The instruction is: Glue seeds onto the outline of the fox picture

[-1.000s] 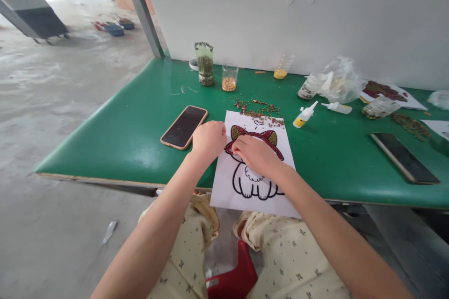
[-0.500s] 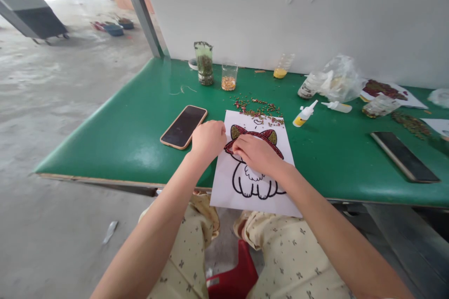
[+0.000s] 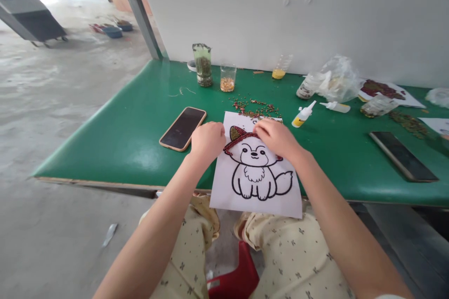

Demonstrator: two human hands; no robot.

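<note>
A sheet of paper (image 3: 224,191) with a black outline drawing of a fox-like animal lies at the table's front edge, its lower part overhanging. Dark red beans or seeds (image 3: 242,138) cover the top of the head, and olive-green ones fill the ear at left. My left hand (image 3: 209,140) is curled at the sheet's left edge, fingertips hidden. Over the other ear, my right hand (image 3: 275,138) is closed with its fingertips together near the top of the head; whatever is between them is too small to see. Loose red and green seeds (image 3: 257,108) are scattered just beyond the sheet.
Left of the sheet lies a phone (image 3: 183,128). A glue bottle (image 3: 303,115) stands at right, another (image 3: 335,107) lies behind it. Cut bottles of green seeds (image 3: 204,67) and corn kernels (image 3: 228,83) stand behind. A dark phone (image 3: 403,156) and plastic bag (image 3: 340,77) are further right.
My right hand has moved up and to the right, from the animal's face to the right ear, uncovering the face and tail. My left hand has stayed in place.
</note>
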